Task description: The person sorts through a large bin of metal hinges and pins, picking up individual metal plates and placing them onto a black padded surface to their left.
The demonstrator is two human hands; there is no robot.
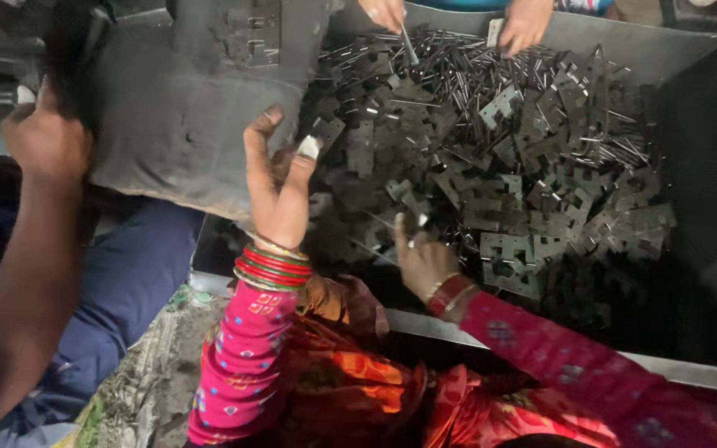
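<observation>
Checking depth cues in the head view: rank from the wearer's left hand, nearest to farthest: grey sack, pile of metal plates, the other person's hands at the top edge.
From the left hand:
1. Grey sack: touching, the hand is at its lower right edge.
2. Pile of metal plates: just right of the hand, in the grey bin.
3. Other person's hands: across the bin, at the top edge.

I see the tray (690, 99) filling the right half of my view, with the heap of metal plates and pins (508, 158) lying in it. The sack (184, 108) lies over the tray's left end, its lower edge above my left hand (280, 187), which touches it. My right hand (421, 257) sits in the tray at the near edge of the heap. Another person's hand (43, 141) is at the sack's far left; two more hands (458, 18) are at the tray's far side.
</observation>
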